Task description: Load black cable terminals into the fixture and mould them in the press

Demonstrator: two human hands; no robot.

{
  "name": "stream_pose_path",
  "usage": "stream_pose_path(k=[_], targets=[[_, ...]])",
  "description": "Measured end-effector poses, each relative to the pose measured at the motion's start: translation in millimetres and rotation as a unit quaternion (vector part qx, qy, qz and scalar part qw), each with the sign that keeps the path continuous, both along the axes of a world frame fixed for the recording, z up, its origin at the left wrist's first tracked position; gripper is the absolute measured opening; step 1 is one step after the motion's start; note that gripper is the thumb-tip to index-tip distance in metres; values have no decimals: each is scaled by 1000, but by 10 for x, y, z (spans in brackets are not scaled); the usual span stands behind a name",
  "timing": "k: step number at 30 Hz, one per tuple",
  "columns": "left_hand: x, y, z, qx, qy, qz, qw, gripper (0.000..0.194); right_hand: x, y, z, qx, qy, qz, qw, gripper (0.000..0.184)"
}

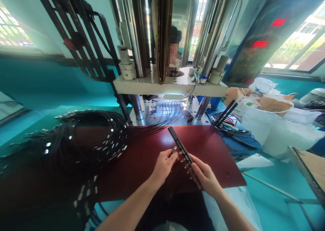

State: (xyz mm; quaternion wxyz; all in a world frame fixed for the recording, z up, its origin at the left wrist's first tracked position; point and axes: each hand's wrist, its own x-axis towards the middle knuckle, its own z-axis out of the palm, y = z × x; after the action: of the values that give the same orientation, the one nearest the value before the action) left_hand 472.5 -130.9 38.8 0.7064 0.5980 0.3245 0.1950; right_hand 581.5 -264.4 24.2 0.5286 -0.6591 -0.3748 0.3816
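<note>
My right hand (204,173) grips the near half of a long dark metal bar (177,139), which is tilted above the brown table. Several small metal connectors (187,163) stick out in a row along the bar's left side. Close to that row, my left hand (165,163) is closed in a pinch on a small metal connector (174,149). Any cable behind this connector is hidden by the fingers.
A large bundle of black cables (96,143) with metal ends lies on the left of the brown table (142,163). Ahead stands a press (170,87) with several cables leading into its lit bed. White sacks (274,122) and a blue stand (233,146) are at right.
</note>
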Motion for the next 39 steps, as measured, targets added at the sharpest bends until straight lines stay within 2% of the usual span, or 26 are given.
stream_pose_path(k=[8, 14, 20, 34, 39], targets=[[29, 19, -15, 23, -5, 10, 1000, 32, 7, 11, 6, -1, 30, -22, 999, 59], [25, 0, -8, -42, -21, 17, 999, 33, 9, 12, -9, -1, -4, -4, 1000, 56], [30, 6, 18, -83, -28, 19, 996, 33, 10, 2, -18, 6, 27, -19, 999, 55], [49, -12, 3, -56, -27, 31, 998, 31, 18, 31, 42, -9, 52, -26, 998, 60], [71, 7, -4, -95, -28, 27, 995, 32, 51, 52, 69, -22, 54, -17, 998, 60]])
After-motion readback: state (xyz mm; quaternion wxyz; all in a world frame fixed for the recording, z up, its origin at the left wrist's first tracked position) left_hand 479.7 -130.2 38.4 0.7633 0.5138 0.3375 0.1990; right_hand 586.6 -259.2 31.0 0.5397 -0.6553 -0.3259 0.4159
